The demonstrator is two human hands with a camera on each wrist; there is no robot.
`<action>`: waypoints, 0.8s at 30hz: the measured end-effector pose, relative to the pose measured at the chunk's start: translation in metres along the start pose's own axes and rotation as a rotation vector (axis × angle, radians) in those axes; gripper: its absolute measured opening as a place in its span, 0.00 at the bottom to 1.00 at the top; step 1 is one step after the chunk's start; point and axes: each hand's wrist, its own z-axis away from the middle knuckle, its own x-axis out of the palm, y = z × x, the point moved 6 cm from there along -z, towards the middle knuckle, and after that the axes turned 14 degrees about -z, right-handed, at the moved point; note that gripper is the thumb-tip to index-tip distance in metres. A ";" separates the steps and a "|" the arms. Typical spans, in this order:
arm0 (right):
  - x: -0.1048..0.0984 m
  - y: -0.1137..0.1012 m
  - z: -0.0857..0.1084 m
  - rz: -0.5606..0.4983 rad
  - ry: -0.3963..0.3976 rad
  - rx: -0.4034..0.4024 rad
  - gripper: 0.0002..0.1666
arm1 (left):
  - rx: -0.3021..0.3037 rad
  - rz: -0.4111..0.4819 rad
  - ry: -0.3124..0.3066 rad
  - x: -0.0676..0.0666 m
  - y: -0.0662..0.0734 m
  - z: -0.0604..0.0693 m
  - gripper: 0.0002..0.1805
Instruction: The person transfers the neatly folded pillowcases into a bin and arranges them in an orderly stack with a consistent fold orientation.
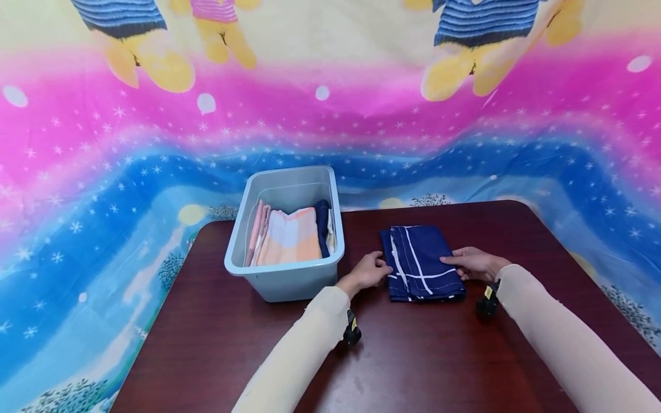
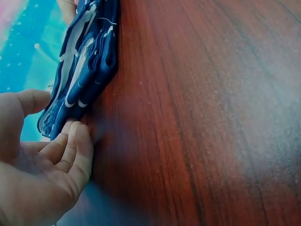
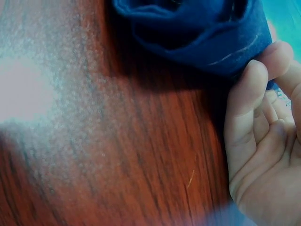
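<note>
A folded navy cloth (image 1: 426, 261) with white stripes lies on the table, its layers stacked into a rectangle. At its left edge my left hand (image 1: 368, 271) pinches the fabric. In the left wrist view the thumb of that hand (image 2: 44, 155) is on one face of the cloth (image 2: 89, 61), the fingertips on the other. My right hand (image 1: 474, 264) grips the opposite edge, thumb on top and the other fingers lower down. The right wrist view shows curled fingers of that hand (image 3: 263, 136) against the loosely rolled fold of the cloth (image 3: 197, 37).
A grey-blue plastic bin (image 1: 289, 281) stands left of the cloth. Inside it, folded fabrics stand on edge, including a peach-and-white checked one (image 1: 290, 235) and a navy one (image 1: 322, 226). Behind the dark red wooden table (image 1: 217, 350) hangs a colourful printed curtain (image 1: 361, 126).
</note>
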 end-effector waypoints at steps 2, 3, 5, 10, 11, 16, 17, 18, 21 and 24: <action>-0.001 -0.001 0.000 0.006 0.005 -0.004 0.21 | 0.006 -0.002 -0.003 0.000 0.002 -0.001 0.36; -0.001 -0.001 0.001 0.010 0.006 -0.008 0.20 | 0.010 -0.001 -0.003 0.000 0.003 -0.001 0.36; -0.001 -0.001 0.001 0.008 0.008 -0.011 0.19 | 0.010 0.003 -0.003 0.000 0.005 0.000 0.36; 0.003 0.000 -0.001 -0.009 -0.009 -0.013 0.19 | -0.023 -0.039 0.015 0.000 0.005 0.001 0.35; 0.003 0.001 -0.002 -0.011 -0.007 -0.011 0.20 | -0.029 -0.048 0.018 0.000 0.004 0.002 0.35; 0.001 0.001 -0.002 0.002 0.017 -0.010 0.22 | -0.043 -0.071 0.027 0.000 0.005 0.001 0.36; 0.000 0.001 -0.002 0.000 0.021 -0.009 0.22 | -0.044 -0.073 0.029 0.000 0.005 0.001 0.35; 0.000 0.001 -0.002 0.002 0.020 -0.011 0.22 | -0.044 -0.074 0.029 0.000 0.006 0.001 0.34; 0.000 0.001 -0.001 0.000 0.013 -0.017 0.21 | -0.044 -0.075 0.029 0.000 0.006 0.001 0.32; 0.001 0.002 -0.001 0.001 0.013 -0.019 0.21 | -0.040 -0.052 0.022 0.001 0.004 0.002 0.30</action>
